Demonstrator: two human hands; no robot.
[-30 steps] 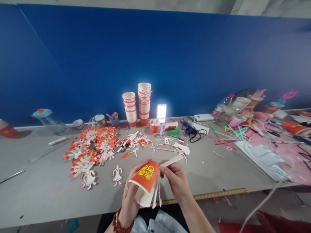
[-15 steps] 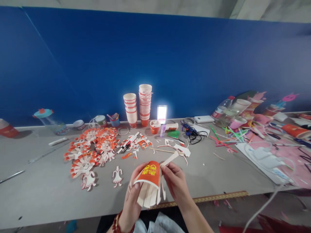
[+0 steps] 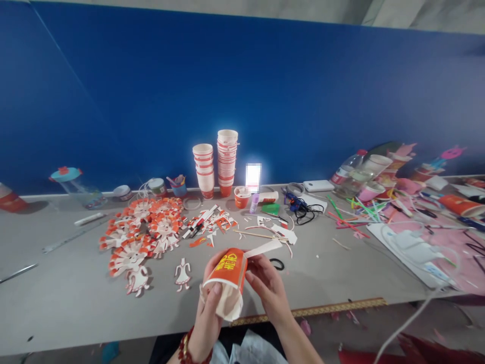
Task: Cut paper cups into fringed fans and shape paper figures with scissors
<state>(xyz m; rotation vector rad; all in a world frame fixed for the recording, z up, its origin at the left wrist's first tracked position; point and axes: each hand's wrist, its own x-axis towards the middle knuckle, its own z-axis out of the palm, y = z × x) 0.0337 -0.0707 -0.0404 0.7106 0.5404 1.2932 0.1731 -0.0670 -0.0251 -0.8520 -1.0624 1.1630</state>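
- Pale paper strips (image 3: 230, 302), splayed apart below the orange paper cup (image 3: 234, 269) half a second ago, now bunch closer together; a black loop (image 3: 282, 264), out of sight then, shows just beside the right hand (image 3: 271, 288).
- That cup is above the near part of the desk (image 3: 322, 283), tilted between both hands, its pale-rimmed edge toward the person.
- Yellow writing on its orange side resembles the double-happiness character 囍, printed twice.
- Left grip: the left hand (image 3: 208, 298) is grasping the cup, its thumb over the rim.
- Right grip: fingers are bent at the cup's side beneath a projecting white strip (image 3: 265, 247); I cannot tell what they are clasping, or whether the loop is among it.
- Left of the hands lies a white cutout figure (image 3: 183, 275); beyond it, an orange-and-white heap of cutouts (image 3: 162, 215), with scraps (image 3: 212, 220) to its right.
- Two cup stacks (image 3: 226, 164) stand by the blue partition (image 3: 151, 91), near a purple tube (image 3: 254, 203) whose lettering is too small to read.
- Far right, a red-capped bottle (image 3: 346, 169) bears a red label; its wording is illegible.
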